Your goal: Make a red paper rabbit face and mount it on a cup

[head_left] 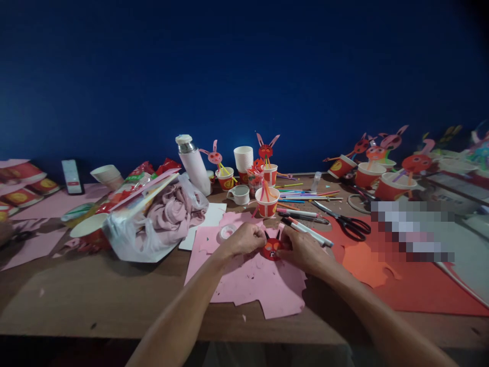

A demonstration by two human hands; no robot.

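Note:
A red paper animal face with pointed ears, orange eyes and a toothy mouth is between my hands, just above or on the pink foam sheet. My left hand has its fingers closed at the face's left ear. On the other side, my right hand pinches the right edge near the other ear. Close to my left wrist sits a small round white tub. Several markers lie just beyond my right hand.
Black scissors lie at the right, above an orange paper scrap on red sheet. Red paper cups with paper animals stand behind. At the left are a plastic bag, a white thermos and a phone.

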